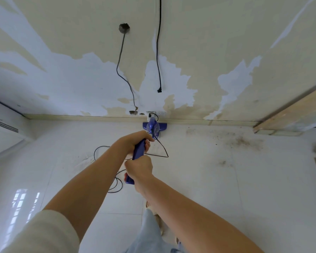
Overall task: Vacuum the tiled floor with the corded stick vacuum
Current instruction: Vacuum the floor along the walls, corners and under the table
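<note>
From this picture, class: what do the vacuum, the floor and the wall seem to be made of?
Vacuum: seemingly moulded plastic, glossy blue-purple, with vent holes in its body.
Floor: glazed tile, probably ceramic; thin grout lines and a mirror-like window reflection show it.
Wall: painted plaster, seemingly; matt cream paint has flaked off in jagged patches, baring a white layer beneath.

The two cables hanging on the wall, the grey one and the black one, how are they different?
The grey cable comes out of a rough hole in the wall and snakes down to near the skirting. The black cable drops from above the frame, hangs nearly straight, and ends in a plug well above the wall socket, connected to nothing. Both hang loose against the patchy wall.
</note>
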The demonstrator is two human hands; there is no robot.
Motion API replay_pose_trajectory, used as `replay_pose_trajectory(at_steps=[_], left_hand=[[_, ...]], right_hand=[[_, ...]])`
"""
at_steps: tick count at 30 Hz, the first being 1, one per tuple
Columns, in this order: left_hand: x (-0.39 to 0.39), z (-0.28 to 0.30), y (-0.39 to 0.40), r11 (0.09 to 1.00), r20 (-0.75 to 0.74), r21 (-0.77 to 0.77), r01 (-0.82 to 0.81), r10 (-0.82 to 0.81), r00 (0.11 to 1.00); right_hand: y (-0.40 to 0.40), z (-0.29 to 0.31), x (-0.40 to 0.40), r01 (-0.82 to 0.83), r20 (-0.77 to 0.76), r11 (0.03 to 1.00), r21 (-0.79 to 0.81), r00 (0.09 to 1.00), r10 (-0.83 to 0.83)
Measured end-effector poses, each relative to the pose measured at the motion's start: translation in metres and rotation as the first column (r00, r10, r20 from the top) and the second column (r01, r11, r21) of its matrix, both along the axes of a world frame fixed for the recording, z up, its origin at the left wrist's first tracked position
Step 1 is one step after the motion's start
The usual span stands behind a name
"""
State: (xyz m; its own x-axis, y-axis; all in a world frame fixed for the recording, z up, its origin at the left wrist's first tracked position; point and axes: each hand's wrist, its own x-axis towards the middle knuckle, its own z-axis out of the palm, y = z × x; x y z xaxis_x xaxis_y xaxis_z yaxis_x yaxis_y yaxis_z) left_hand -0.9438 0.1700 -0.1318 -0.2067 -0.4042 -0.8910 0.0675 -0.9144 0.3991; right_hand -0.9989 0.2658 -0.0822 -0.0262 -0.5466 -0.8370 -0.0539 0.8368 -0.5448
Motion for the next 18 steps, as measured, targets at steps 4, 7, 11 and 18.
replay_pose_trajectory(at_steps=[4,7,11,18], left_hand=[[-0.013,-0.003,0.006,0.999,-0.003,0.025,-0.039,0.039,0.999],[-0.037,-0.004,0.019,0.987,-0.064,0.058,-0.151,0.154,0.986],[-0.081,0.004,0.037,0.973,-0.163,0.087,-0.215,0.227,0.96],[-0.122,0.018,0.06,0.97,-0.211,0.156,-0.184,0.215,0.953]], right_hand=[[0.003,-0.001,-0.017,-0.067,-0.076,0.998,-0.018,0.995,0.066],[0.011,-0.004,-0.046,-0.186,-0.176,0.982,-0.015,0.968,0.181],[0.02,-0.001,-0.099,-0.297,-0.279,0.955,0.0,0.917,0.285],[0.042,0.014,-0.141,-0.294,-0.239,0.954,0.066,0.923,0.301]])
